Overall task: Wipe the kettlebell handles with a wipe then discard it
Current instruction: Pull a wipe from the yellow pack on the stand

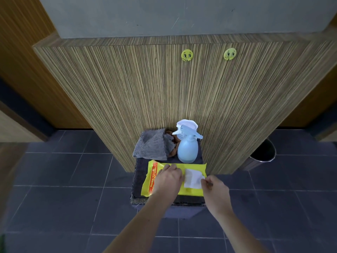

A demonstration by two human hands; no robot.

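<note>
Wipe pack (165,179): flat yellow plastic pouch with orange print along its left end; its long axis runs left to right across the stool, the printed end to the left.
Wipe (193,178): thin white sheet, roughly rectangular, lying on the right half of the pack; its right edge is lifted toward the right hand.
Left hand (168,181): palm down, fingers fairly straight, pressing on the middle of the pack.
Right hand (215,190): thumb and forefinger pinch the wipe's right edge, just beside the pack's right end.
Stool (135,189): small, square, dark blue, with a coarse woven top, standing against the panel.
Spray bottle (187,145): pale blue smooth plastic, rounded body, white trigger head, upright behind the pack.
Cloth (151,145): grey, fuzzy, crumpled, left of the bottle.
Panel (145,88): vertical striped wood grain, bearing two yellow round hooks (187,55).
Bin (262,154): dark, cylindrical, metal-rimmed, on the floor to the right.
Floor (63,179): dark grey square tiles.
</note>
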